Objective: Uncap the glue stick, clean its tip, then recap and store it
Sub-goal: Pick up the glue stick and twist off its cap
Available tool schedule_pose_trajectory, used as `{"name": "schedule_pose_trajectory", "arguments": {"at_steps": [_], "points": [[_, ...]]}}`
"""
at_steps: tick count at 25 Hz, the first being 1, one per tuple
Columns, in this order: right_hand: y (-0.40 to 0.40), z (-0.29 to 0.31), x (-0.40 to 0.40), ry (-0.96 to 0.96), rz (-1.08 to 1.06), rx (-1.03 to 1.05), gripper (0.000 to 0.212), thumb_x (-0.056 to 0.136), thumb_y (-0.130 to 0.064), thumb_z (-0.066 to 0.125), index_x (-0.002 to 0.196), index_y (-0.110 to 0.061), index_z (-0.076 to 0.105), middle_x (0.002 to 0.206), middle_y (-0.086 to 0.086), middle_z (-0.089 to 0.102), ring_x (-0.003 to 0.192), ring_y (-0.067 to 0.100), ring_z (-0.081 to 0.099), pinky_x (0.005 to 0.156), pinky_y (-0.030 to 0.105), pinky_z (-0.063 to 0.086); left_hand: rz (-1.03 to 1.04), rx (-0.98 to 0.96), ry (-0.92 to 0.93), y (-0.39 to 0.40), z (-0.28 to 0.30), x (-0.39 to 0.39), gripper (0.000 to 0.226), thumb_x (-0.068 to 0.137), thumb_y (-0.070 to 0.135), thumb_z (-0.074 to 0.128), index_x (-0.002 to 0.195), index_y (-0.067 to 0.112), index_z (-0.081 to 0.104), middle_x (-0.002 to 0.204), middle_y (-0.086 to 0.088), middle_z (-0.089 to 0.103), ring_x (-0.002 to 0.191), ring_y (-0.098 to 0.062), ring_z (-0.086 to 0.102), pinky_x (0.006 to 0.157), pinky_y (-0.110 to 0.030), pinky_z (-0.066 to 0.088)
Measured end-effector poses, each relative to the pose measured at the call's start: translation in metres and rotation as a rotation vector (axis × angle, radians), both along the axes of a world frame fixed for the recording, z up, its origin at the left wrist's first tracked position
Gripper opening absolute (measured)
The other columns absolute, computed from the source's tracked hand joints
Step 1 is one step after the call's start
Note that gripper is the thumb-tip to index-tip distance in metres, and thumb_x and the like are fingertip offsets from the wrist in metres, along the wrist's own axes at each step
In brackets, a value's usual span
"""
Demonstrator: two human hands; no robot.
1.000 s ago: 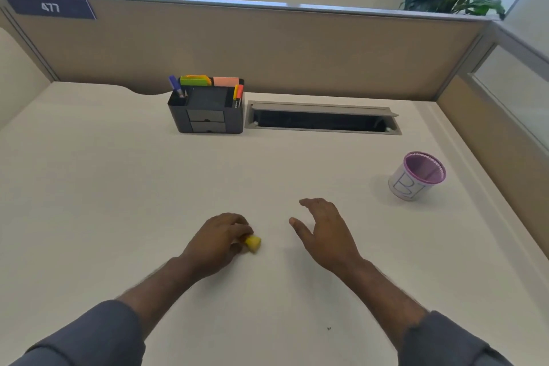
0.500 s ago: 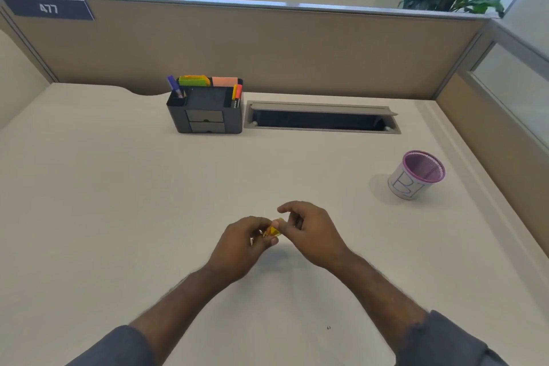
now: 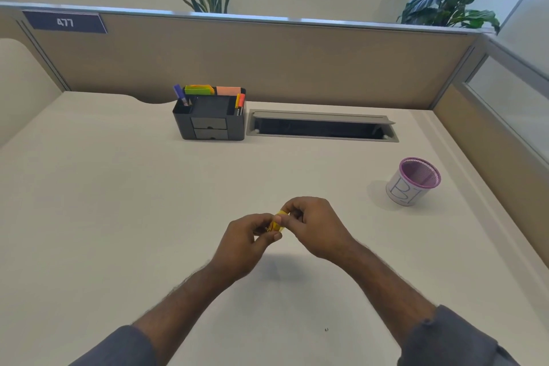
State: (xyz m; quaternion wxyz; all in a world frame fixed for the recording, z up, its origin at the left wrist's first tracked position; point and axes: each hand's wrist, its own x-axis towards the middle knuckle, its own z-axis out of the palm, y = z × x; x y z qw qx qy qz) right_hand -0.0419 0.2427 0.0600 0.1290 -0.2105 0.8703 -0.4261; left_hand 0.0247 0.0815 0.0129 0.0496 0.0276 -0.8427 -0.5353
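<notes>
A small yellow glue stick (image 3: 277, 224) is held above the desk between both hands, in the middle of the view. My left hand (image 3: 248, 242) grips its lower left end and hides most of the body. My right hand (image 3: 315, 226) pinches the upper right end, where the yellow cap shows, with thumb and fingers. I cannot tell whether the cap is on or loose.
A black desk organiser (image 3: 209, 120) with pens and sticky notes stands at the back. Right of it lies an open cable slot (image 3: 322, 128). A purple-rimmed mesh cup (image 3: 413, 183) stands at the right. Partition walls close the back and right.
My left hand lifted the glue stick off the desk and carried it rightward. My right hand closed in and took hold of its other end.
</notes>
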Motion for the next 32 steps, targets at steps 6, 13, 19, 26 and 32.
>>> {"name": "schedule_pose_trajectory", "arguments": {"at_steps": [6,13,19,26,32], "points": [[-0.003,0.012,0.004,0.010,0.009,0.041,0.018,0.091,-0.028,0.066,0.086,-0.011,0.070,0.064,0.009,0.064,0.053,0.015,0.051,0.053,0.034,0.047,0.059,-0.048,0.057,0.005,0.001,0.001,0.024,0.084,0.014,0.071,0.095,0.036,0.070,0.088,0.013,0.075,0.086,-0.009,0.069,0.081,-0.036,0.056],[-0.005,0.019,0.005,0.078,-0.013,0.108,0.017,0.093,-0.028,0.063,0.086,-0.014,0.069,0.065,-0.004,0.057,0.054,0.010,0.050,0.052,0.023,0.041,0.087,-0.053,0.109,0.009,0.011,-0.002,0.023,0.080,0.019,0.074,0.095,0.034,0.068,0.083,0.007,0.075,0.080,-0.014,0.068,0.078,-0.042,0.057],[0.003,0.025,0.004,0.027,0.098,0.031,0.013,0.088,-0.032,0.069,0.094,-0.021,0.065,0.075,0.004,0.065,0.066,0.020,0.061,0.059,0.030,0.050,0.005,0.020,0.048,0.012,0.011,-0.003,0.012,0.090,0.016,0.064,0.097,0.025,0.064,0.093,0.006,0.072,0.089,-0.012,0.068,0.080,-0.032,0.058],[0.008,0.018,0.003,-0.017,0.095,-0.045,0.012,0.083,-0.024,0.075,0.086,-0.014,0.069,0.068,0.013,0.066,0.048,0.012,0.058,0.045,0.023,0.048,-0.111,-0.048,0.073,0.016,0.014,0.001,0.028,0.093,0.008,0.052,0.089,0.034,0.061,0.082,0.023,0.065,0.081,-0.005,0.062,0.075,-0.017,0.053],[0.004,0.014,0.006,0.040,0.035,-0.032,0.011,0.083,-0.024,0.075,0.088,-0.017,0.069,0.071,0.008,0.068,0.059,0.021,0.063,0.055,0.031,0.052,-0.056,-0.049,0.126,0.016,0.014,0.001,0.025,0.093,0.009,0.057,0.094,0.033,0.062,0.090,0.020,0.068,0.087,-0.005,0.064,0.075,-0.018,0.054]]}}
